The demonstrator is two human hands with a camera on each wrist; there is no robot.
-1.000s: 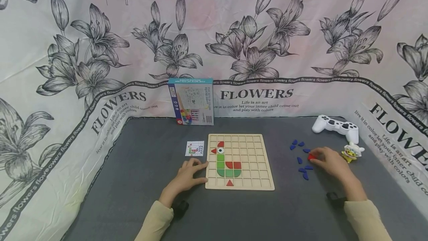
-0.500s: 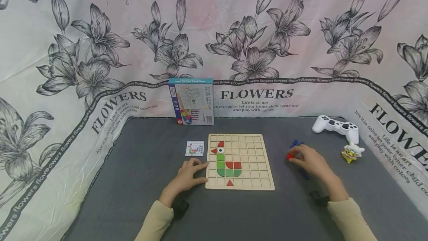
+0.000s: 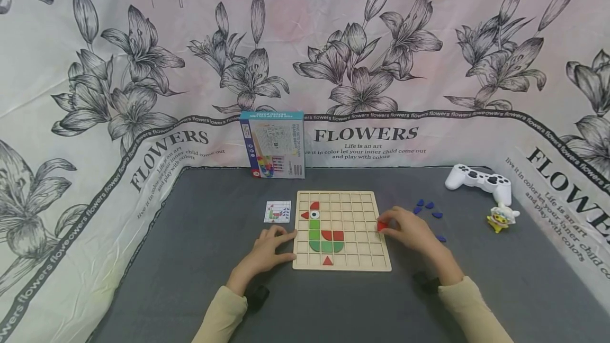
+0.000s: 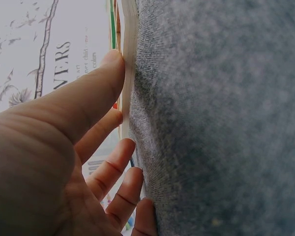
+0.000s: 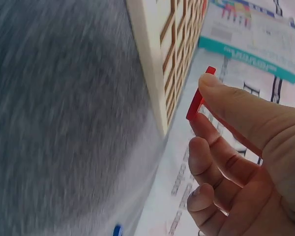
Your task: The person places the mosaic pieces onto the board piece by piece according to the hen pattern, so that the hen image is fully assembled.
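Note:
A wooden grid board (image 3: pixel 355 202) lies flat on the grey mat, with red and green pieces set in as a rooster shape (image 3: pixel 320 229). My left hand (image 3: pixel 269 249) rests flat on the mat, its fingers straight against the board's left edge (image 4: pixel 129 69). My right hand (image 3: pixel 405 228) pinches a small red piece (image 3: pixel 381 225) between thumb and forefinger, just over the board's right edge. In the right wrist view the red piece (image 5: pixel 197 98) hangs close to the board's rim (image 5: pixel 148 59). Several blue pieces (image 3: pixel 429 208) lie on the mat right of the board.
A small pattern card (image 3: pixel 278 211) lies left of the board, and the game box (image 3: pixel 272 144) stands against the backdrop. A white game controller (image 3: pixel 479 180) and a yellow duck toy (image 3: pixel 501 218) sit at the far right. Flower-print cloth walls the mat in.
My right hand has carried the red piece leftward from the blue pieces to the board's right edge. The left hand has stayed put.

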